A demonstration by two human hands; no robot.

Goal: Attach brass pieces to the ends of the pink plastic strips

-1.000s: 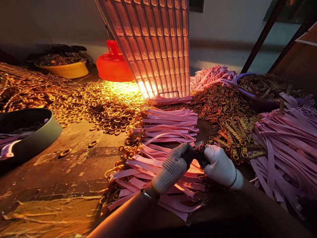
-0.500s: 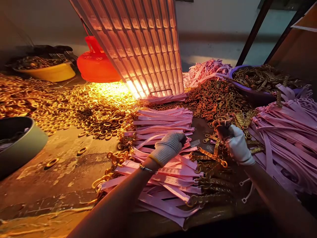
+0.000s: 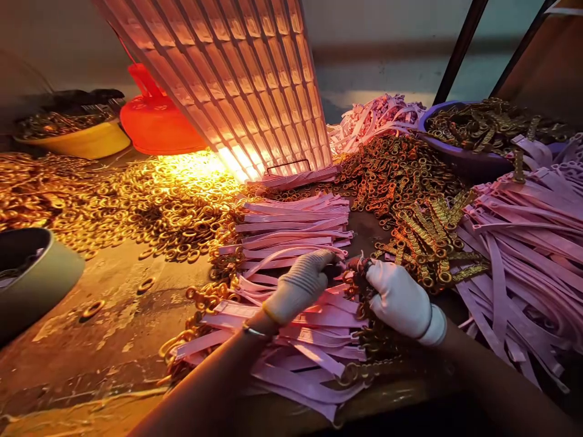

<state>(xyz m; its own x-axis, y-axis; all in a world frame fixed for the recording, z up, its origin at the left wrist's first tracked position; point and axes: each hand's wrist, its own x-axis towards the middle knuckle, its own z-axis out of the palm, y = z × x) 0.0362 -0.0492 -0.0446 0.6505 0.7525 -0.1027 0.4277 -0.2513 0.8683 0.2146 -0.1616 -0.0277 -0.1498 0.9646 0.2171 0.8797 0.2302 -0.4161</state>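
Observation:
My left hand (image 3: pixel 303 282), in a knitted white glove, pinches the end of a pink strap (image 3: pixel 268 262) above a row of similar straps. Close against its fingertips is my right hand (image 3: pixel 403 298), gloved in white with dark fingertips. Its fingers are closed on a gold metal link, mostly hidden by the fingers. Below both hands lie more pink straps (image 3: pixel 325 317), with gold rings (image 3: pixel 194 315) at their left ends and gold links (image 3: pixel 387 369) at the right ends of several.
Loose gold rings (image 3: pixel 168 218) are heaped at left under a red lamp (image 3: pixel 159 124). A ribbed translucent panel (image 3: pixel 255 91) leans behind. Gold links (image 3: pixel 392 182) and pink straps (image 3: pixel 528 243) pile up at right, beside a purple basin (image 3: pixel 455 158). A pale round container (image 3: pixel 54 273) stands at left.
My right hand has moved left and down from the gold links to meet my left hand. The view has shifted slightly; my left hand stays over the straps.

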